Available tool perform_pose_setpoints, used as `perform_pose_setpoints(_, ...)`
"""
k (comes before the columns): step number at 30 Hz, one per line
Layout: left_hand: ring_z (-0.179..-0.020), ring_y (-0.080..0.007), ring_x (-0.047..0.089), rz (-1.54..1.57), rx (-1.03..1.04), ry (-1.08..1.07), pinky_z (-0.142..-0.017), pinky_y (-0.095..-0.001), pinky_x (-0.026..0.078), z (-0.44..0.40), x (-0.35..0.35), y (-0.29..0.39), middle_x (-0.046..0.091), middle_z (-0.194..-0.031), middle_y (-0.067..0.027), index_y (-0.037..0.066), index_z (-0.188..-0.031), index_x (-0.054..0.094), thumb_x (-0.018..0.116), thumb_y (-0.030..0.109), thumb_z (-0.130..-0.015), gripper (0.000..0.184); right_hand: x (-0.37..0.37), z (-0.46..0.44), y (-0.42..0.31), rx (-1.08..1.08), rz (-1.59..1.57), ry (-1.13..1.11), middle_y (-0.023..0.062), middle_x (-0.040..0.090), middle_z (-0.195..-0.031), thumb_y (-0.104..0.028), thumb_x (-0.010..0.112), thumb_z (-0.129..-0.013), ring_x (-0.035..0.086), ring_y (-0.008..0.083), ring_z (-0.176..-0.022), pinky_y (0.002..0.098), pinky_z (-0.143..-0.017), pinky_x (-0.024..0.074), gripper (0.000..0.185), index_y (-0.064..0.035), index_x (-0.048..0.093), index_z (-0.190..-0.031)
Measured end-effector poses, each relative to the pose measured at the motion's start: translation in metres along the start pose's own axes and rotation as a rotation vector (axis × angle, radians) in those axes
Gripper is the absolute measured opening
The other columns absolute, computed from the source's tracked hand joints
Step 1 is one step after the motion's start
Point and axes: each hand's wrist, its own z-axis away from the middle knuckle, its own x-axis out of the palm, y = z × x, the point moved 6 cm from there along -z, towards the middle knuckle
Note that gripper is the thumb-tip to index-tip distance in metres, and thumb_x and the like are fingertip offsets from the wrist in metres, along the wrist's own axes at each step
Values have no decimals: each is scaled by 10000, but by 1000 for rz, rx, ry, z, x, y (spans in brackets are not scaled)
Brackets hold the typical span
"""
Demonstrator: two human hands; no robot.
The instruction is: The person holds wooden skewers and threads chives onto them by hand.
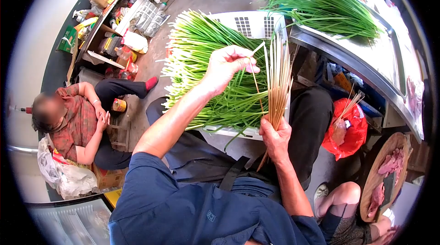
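Observation:
My right hand [276, 137] is closed round a thick bundle of bamboo skewers [277, 80], which stands upright with its tips fanned out. Just left of the bundle, my left hand [231, 67] pinches a single bamboo skewer [256, 82] between thumb and fingers; its lower end reaches down to my right hand. A short pale piece [258, 49], perhaps a stem end, sticks out at those fingertips. Beneath both hands, a white plastic crate [268, 20] holds a big heap of garlic chives [201, 52], pale ends toward the left.
More chives [321, 4] lie on a metal-edged table [348, 55] at right. Below it are a red plastic bag [343, 146] with skewers and a round chopping board [366, 185] with meat and a knife. One person [68, 121] sits at left, another [343, 199] at lower right. Cluttered shelves [103, 34] stand upper left.

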Motion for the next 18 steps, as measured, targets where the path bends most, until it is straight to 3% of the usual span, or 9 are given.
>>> perform_pose_setpoints(5, -820, -237, 672, -43, 25, -31, -780, -338, 537, 2, 2, 1, 660, -912, -127, -15, -1027, 602, 579, 22, -890, 144, -1, 0, 3, -8, 12, 5, 3, 541, -611, -104, 596, -890, 374, 28, -444, 183, -408, 278, 73, -37, 573, -909)
perform_pose_setpoints(10, -803, -222, 670, 149, -188, -32, -784, -340, 533, 0, -7, -2, 658, -908, -136, -3, -931, 591, 604, 101, -892, 111, 1, 0, -1, 4, 25, 11, 0, 541, -608, -109, 601, -886, 381, 29, -448, 181, -412, 282, 78, -37, 576, -901)
perform_pose_setpoints(17, -863, -243, 672, -14, -264, -45, -812, -326, 522, 6, -6, -10, 668, -930, -123, -6, -912, 610, 636, 109, -874, 124, 0, 1, 1, 23, 54, -1, 0, 541, -605, -118, 606, -883, 381, 28, -446, 181, -411, 285, 87, -39, 575, -902)
perform_pose_setpoints(18, -869, -215, 662, 5, -255, -47, -810, -307, 506, 8, 0, -16, 676, -948, -104, -1, -896, 637, 651, 91, -859, 101, 0, 0, 1, 20, 36, 5, 0, 539, -604, -115, 606, -882, 379, 28, -442, 181, -409, 284, 83, -42, 574, -904)
